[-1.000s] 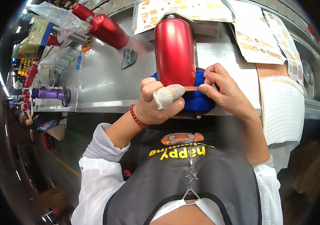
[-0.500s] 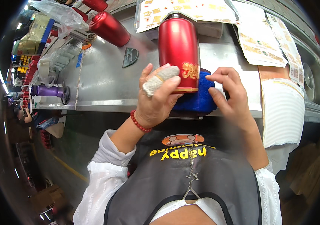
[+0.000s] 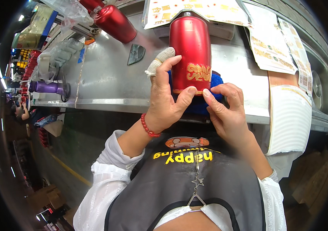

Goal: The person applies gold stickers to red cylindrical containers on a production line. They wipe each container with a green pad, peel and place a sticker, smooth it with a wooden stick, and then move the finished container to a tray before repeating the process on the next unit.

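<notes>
A glossy red bottle [image 3: 189,44] lies with its dark neck away from me and its gold-edged base toward me. Gold lettering [image 3: 198,72] decorates its side near the base. Underneath is a blue cloth pad [image 3: 217,82], mostly hidden. My left hand [image 3: 166,90] grips the bottle's left side, thumb pressed at the base edge; a pale fabric cot [image 3: 160,61] covers one of its fingertips. With thumb and forefinger bent close together, my right hand [image 3: 229,111] presses the lower right edge of the base. Whether a small piece sits between those fingertips cannot be seen.
Another red bottle [image 3: 116,24] rests at the back left, with a dark scraper-like plate [image 3: 136,54] nearby. Printed gold decal sheets [image 3: 273,48] lie behind and right. A purple tool [image 3: 46,87] is at the far left; a white ribbed pad [image 3: 290,115] hangs over the right edge.
My left hand has shifted from the lettering to the bottle's left side, thumb at the base. My right hand has moved in to the base edge. The bottle's lettering now faces up more.
</notes>
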Motion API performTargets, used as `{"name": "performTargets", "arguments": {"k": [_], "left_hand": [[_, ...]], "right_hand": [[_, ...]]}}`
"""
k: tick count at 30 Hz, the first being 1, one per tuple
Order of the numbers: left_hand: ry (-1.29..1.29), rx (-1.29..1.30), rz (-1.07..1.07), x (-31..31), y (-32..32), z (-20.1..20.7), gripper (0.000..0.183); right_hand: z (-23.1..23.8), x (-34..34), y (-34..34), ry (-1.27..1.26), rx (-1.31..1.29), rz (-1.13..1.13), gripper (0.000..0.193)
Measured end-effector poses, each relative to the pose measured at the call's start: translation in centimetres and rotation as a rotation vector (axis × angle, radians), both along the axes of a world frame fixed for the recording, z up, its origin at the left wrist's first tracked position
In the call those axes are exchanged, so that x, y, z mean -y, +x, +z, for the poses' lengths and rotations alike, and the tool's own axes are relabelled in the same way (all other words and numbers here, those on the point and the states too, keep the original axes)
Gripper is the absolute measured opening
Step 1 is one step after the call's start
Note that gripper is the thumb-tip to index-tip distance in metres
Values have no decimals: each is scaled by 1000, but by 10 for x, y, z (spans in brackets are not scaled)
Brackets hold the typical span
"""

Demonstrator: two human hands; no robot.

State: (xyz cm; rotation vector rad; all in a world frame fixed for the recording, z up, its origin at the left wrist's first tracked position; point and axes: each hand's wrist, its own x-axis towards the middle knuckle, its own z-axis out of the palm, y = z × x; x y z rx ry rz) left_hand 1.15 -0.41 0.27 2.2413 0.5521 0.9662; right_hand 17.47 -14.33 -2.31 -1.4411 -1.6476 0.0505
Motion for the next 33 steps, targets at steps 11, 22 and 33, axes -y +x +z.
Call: {"name": "performTargets", "arguments": {"k": [11, 22, 33], "left_hand": [[-204, 87, -90, -4, -3, -7, 71], [709, -102, 14, 10, -34, -18, 33], [423, -61, 11, 6, -52, -33, 41]], "right_hand": [[1, -1, 1, 1, 30, -13, 71], [3, -2, 2, -14, 3, 15, 64], [2, 0, -1, -39, -21, -2, 61]]}}
